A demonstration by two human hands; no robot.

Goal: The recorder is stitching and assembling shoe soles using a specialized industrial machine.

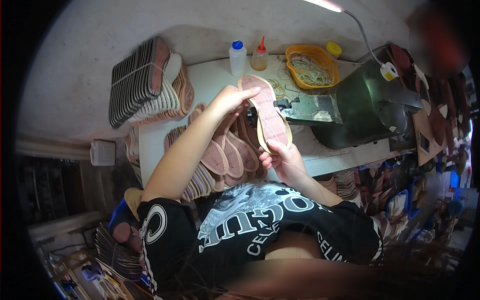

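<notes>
A long pink shoe insole point(272, 117) with a cream edge is between my two hands, tilted over the worktable. My left hand point(231, 101) grips its far end, thumb on the pink face and fingers underneath. At the near end, my right hand point(284, 159) pinches it with the thumb on top. The dark, narrow head of a green machine point(367, 102) meets the insole's right side; whether it touches cannot be told. Several loose pink insoles point(235, 152) lie overlapped on the table beneath my left forearm.
Tied insole stacks point(142, 82) stand at the back left. Along the back are a blue-capped bottle point(238, 61), a red-nozzled bottle point(260, 58) and a yellow basket point(318, 86) of rubber bands. A lamp point(324, 4) hangs above. More insole stacks point(345, 182) sit by my right elbow.
</notes>
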